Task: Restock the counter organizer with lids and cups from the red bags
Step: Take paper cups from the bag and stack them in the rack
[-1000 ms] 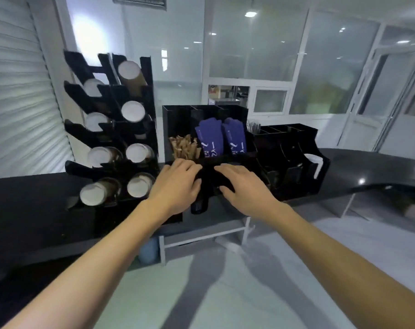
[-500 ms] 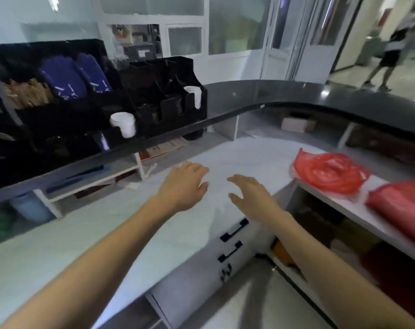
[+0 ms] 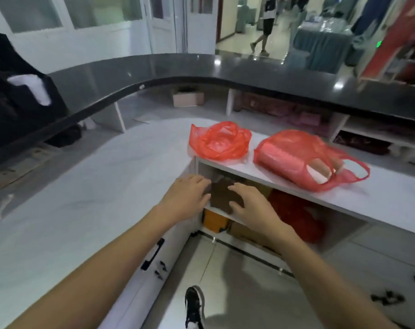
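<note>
Two red plastic bags lie on a white shelf top (image 3: 358, 198). The left red bag (image 3: 219, 141) is crumpled and open at the top. The right red bag (image 3: 299, 157) is fuller, and brown paper cups (image 3: 319, 168) show through its handle holes. My left hand (image 3: 186, 195) and my right hand (image 3: 251, 205) hover side by side below the shelf edge, fingers spread, holding nothing, a short way in front of the bags. Only a blurred corner of the black counter organizer (image 3: 16, 100) shows at the far left, with a white cup (image 3: 37, 89) in it.
A curved black countertop (image 3: 201, 67) runs across the back. Under the white shelf sit brown and orange boxes (image 3: 216, 220) and a red bundle (image 3: 296, 212). A person (image 3: 264, 22) walks in the hall beyond. My shoe (image 3: 194, 307) is on the tiled floor.
The view has swung right, from the organizer to the red bags. Both hands left the organizer and travelled with the turn, still with nothing in them, and now sit near the shelf edge.
</note>
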A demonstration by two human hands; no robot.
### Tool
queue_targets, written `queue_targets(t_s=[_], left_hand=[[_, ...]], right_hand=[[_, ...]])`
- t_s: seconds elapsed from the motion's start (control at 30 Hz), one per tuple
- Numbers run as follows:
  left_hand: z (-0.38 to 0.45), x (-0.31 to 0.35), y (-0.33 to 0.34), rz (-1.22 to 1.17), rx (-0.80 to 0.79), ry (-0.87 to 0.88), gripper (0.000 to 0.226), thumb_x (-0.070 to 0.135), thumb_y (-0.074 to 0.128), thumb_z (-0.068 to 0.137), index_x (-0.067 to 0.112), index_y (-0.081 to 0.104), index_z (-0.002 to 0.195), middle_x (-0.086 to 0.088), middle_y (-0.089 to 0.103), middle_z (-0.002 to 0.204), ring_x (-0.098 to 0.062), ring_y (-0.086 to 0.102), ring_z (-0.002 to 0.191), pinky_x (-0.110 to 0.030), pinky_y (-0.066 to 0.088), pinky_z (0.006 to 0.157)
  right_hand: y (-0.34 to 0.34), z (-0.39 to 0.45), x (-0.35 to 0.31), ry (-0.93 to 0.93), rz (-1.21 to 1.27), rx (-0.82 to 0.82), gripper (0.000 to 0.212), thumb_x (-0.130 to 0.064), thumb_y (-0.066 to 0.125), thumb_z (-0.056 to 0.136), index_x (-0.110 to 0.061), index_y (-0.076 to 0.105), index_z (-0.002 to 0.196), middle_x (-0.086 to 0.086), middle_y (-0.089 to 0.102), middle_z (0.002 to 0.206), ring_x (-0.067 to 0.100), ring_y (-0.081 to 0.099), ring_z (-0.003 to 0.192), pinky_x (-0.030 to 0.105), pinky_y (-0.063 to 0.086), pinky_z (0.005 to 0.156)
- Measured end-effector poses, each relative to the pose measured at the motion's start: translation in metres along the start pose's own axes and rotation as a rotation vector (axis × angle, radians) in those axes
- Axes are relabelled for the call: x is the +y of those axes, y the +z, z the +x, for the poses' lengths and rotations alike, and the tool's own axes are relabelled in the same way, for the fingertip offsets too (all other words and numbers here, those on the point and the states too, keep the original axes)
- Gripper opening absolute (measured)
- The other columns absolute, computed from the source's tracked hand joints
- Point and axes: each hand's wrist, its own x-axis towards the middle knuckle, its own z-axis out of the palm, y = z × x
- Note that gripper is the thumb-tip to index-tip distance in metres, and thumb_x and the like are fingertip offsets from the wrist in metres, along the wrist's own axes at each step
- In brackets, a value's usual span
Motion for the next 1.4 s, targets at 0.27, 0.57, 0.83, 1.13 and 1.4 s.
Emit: queue_targets(t_s=[0.27, 0.57, 0.83, 1.13, 1.4], left_hand=[[0.138, 0.035, 0.034, -0.148, 0.028, 0.227, 0.047, 0.040, 0.046, 0.102, 0.023, 0.046, 0.145, 0.002, 0.050, 0.146, -0.021, 0.043, 0.134, -0.044, 0.040, 0.108], [0.241, 0.067, 0.050, -0.307, 0.061, 0.399, 0.046, 0.032, 0.053, 0.099, 0.019, 0.051, 0.143, -0.001, 0.052, 0.146, -0.023, 0.043, 0.136, -0.042, 0.038, 0.109], [0.293, 0.125, 0.054, -0.374, 0.119, 0.604, 0.040, 0.028, 0.054, 0.095, 0.014, 0.061, 0.132, -0.006, 0.062, 0.134, -0.028, 0.054, 0.125, -0.046, 0.045, 0.103], [0.344, 0.223, 0.051, -0.425, 0.256, 0.845, 0.029, 0.026, 0.051, 0.098, 0.014, 0.070, 0.116, 0.000, 0.069, 0.117, -0.019, 0.059, 0.112, -0.040, 0.048, 0.094], [0.385, 0.292, 0.069, -0.095, -0.158, 0.755, 0.027, 0.037, 0.040, 0.097, 0.028, 0.062, 0.109, 0.008, 0.064, 0.115, -0.021, 0.056, 0.110, -0.033, 0.040, 0.081]], right_hand=[[-0.062, 0.030, 0.085, 0.157, -0.095, 0.115, 0.046, -0.025, 0.063, 0.096, -0.022, 0.055, 0.141, -0.003, 0.056, 0.141, 0.016, 0.047, 0.132, 0.037, 0.039, 0.112], [-0.102, 0.038, 0.155, 0.330, -0.097, 0.289, 0.037, -0.017, 0.067, 0.094, -0.020, 0.064, 0.131, 0.001, 0.062, 0.135, 0.021, 0.052, 0.130, 0.028, 0.036, 0.109], [-0.125, 0.018, 0.192, 0.416, -0.061, 0.408, 0.037, -0.022, 0.063, 0.097, -0.024, 0.062, 0.135, -0.006, 0.061, 0.137, 0.016, 0.053, 0.123, 0.027, 0.038, 0.102], [-0.142, -0.006, 0.290, 0.581, 0.027, 0.421, 0.041, -0.024, 0.061, 0.098, -0.026, 0.056, 0.139, -0.006, 0.057, 0.142, 0.017, 0.048, 0.131, 0.029, 0.036, 0.108], [-0.168, 0.017, 0.380, 0.481, 0.052, 0.329, 0.049, -0.025, 0.056, 0.098, -0.030, 0.048, 0.146, -0.009, 0.053, 0.146, 0.017, 0.047, 0.132, 0.036, 0.039, 0.110]])
